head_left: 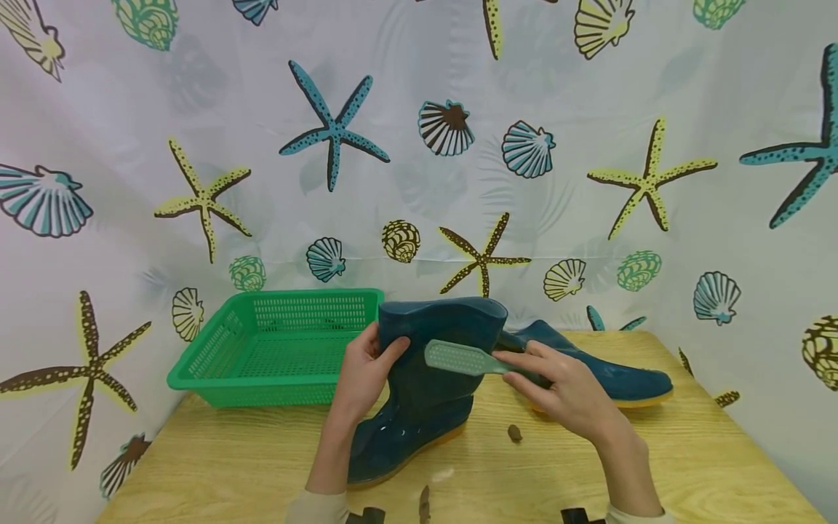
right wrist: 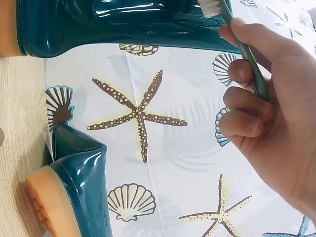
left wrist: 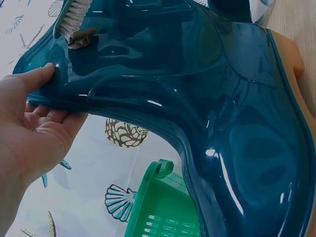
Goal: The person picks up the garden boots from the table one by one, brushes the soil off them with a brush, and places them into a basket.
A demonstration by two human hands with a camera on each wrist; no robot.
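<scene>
A dark blue rubber boot [head_left: 425, 397] with a tan sole stands on the table, its toe pointing left and towards me. My left hand [head_left: 363, 371] grips the side of its shaft near the top, thumb on the outer face and fingers behind. In my right hand [head_left: 572, 389] is the handle of a pale green scrub brush [head_left: 455, 358], held level across the shaft. The left wrist view has its white bristles [left wrist: 75, 17] right at a brown clump [left wrist: 80, 39] on the boot's surface. A second blue boot [head_left: 622, 380] lies on its side behind my right hand.
A green plastic basket [head_left: 275, 394] stands at the back left of the wooden table [head_left: 556, 480]. Brown bits lie on the wood, one a small lump [head_left: 514, 434] and one a longer piece [head_left: 424, 502]. A curtain [head_left: 419, 196] printed with shells and starfish hangs behind.
</scene>
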